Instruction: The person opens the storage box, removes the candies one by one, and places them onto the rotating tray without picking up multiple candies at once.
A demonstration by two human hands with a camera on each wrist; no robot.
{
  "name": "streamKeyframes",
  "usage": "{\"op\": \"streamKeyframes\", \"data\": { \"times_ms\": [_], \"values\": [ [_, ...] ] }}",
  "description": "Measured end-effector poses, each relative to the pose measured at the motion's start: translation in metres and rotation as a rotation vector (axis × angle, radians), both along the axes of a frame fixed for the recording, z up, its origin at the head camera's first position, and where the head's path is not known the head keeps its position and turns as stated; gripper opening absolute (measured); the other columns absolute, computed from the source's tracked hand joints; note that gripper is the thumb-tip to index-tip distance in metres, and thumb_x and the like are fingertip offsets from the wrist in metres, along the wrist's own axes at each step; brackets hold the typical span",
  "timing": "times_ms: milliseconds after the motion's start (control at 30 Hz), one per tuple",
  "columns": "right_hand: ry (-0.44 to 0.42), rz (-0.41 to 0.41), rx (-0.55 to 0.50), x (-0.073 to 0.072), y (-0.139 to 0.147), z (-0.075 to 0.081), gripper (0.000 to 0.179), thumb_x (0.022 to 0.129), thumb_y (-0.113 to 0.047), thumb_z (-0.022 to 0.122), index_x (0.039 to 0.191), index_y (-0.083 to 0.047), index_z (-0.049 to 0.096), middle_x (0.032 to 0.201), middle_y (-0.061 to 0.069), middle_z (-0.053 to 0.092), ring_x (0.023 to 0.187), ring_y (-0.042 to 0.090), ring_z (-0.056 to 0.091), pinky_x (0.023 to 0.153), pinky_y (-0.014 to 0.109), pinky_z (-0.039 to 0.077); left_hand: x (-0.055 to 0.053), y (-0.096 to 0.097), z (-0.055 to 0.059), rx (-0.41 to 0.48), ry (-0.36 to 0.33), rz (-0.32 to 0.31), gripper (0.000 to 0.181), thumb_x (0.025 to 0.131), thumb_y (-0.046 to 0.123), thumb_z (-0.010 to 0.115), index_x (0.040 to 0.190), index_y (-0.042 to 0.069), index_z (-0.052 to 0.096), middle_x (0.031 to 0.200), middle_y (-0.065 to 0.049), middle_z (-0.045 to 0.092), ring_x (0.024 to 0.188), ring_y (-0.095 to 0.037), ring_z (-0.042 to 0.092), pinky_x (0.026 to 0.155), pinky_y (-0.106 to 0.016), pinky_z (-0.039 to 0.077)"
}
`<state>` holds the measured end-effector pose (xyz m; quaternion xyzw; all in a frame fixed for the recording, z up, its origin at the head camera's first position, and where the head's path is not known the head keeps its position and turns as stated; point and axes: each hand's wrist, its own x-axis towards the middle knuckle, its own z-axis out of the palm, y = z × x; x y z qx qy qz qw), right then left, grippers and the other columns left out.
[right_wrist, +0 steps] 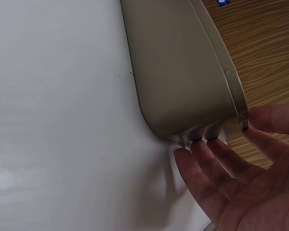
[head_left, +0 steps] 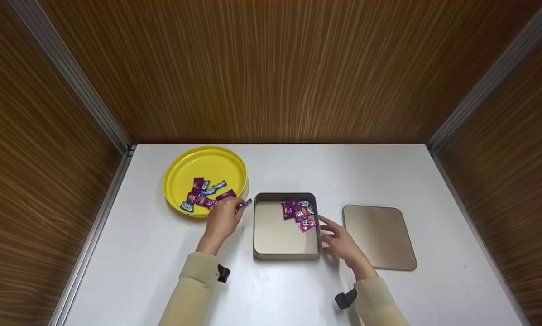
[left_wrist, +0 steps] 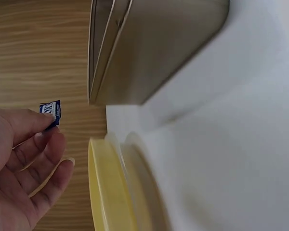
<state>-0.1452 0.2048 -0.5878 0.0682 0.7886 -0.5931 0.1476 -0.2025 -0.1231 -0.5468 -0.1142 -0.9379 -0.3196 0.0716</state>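
Note:
My left hand [head_left: 224, 218] pinches a small blue wrapped candy [left_wrist: 50, 113] between thumb and index finger. It is over the right edge of a yellow round tray [head_left: 209, 164], close to the tin's left wall. Several purple and blue wrapped candies [head_left: 205, 201] lie in the tray. The square metal tin [head_left: 268, 233] is open at the top, with several purple, blue and pink candies [head_left: 299, 213] in its right part. At the tin's right side is my right hand [head_left: 342, 242], its relaxed fingertips [right_wrist: 183, 156] against the outer wall and its thumb by the rim.
A flat metal lid [head_left: 379, 237] lies on the white table [head_left: 293, 296] to the right of the tin, behind my right hand. Wood-grain panels [head_left: 280, 72] enclose the table at the back and both sides.

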Motion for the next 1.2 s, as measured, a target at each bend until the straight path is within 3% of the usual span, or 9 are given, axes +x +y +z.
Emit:
{"op": "streamKeyframes", "data": {
  "times_ms": [167,300,733,1000,1200],
  "values": [
    [0.01,-0.004,-0.006,0.0,0.0,-0.001,0.058,0.092,0.001,0.055,0.149,-0.008,0.042,0.138,0.027,0.048,0.12,0.046,0.052,0.083,0.049,0.055,-0.006,-0.016,-0.002,0.088,-0.073,0.073,0.015,0.09,0.002,0.069,0.104,0.001,0.072,0.092,-0.009,0.067,0.083,-0.022,0.062,0.075,-0.036,0.054],
    [0.004,-0.011,-0.009,0.0,0.0,-0.001,0.059,0.092,0.001,0.056,0.149,-0.009,0.042,0.138,0.026,0.048,0.12,0.044,0.053,0.083,0.047,0.055,-0.012,-0.026,-0.006,0.138,-0.09,0.126,0.016,0.089,0.001,0.069,0.105,-0.002,0.072,0.091,-0.011,0.068,0.081,-0.022,0.061,0.073,-0.036,0.053],
    [0.01,0.001,-0.02,-0.001,0.003,0.001,0.059,0.092,0.001,0.056,0.149,-0.008,0.041,0.139,0.028,0.046,0.121,0.044,0.052,0.082,0.048,0.055,-0.035,-0.036,-0.016,0.13,-0.153,0.314,0.012,0.09,0.007,0.07,0.098,-0.002,0.072,0.086,-0.012,0.068,0.075,-0.023,0.062,0.066,-0.037,0.052],
    [0.009,0.0,-0.014,0.0,0.003,0.002,0.06,0.092,0.001,0.056,0.149,-0.007,0.04,0.138,0.028,0.047,0.12,0.045,0.052,0.081,0.048,0.056,-0.044,-0.034,-0.02,0.107,-0.155,0.341,0.011,0.09,0.005,0.067,0.097,-0.003,0.072,0.091,-0.015,0.069,0.08,-0.027,0.064,0.069,-0.04,0.052],
    [0.011,0.005,-0.014,0.0,0.002,0.001,0.06,0.091,0.0,0.057,0.149,-0.008,0.042,0.138,0.026,0.048,0.121,0.044,0.052,0.081,0.048,0.056,-0.047,-0.033,-0.025,0.159,-0.132,0.324,0.014,0.089,-0.001,0.065,0.1,-0.009,0.07,0.094,-0.021,0.069,0.085,-0.032,0.065,0.074,-0.044,0.053]
  ]
}}
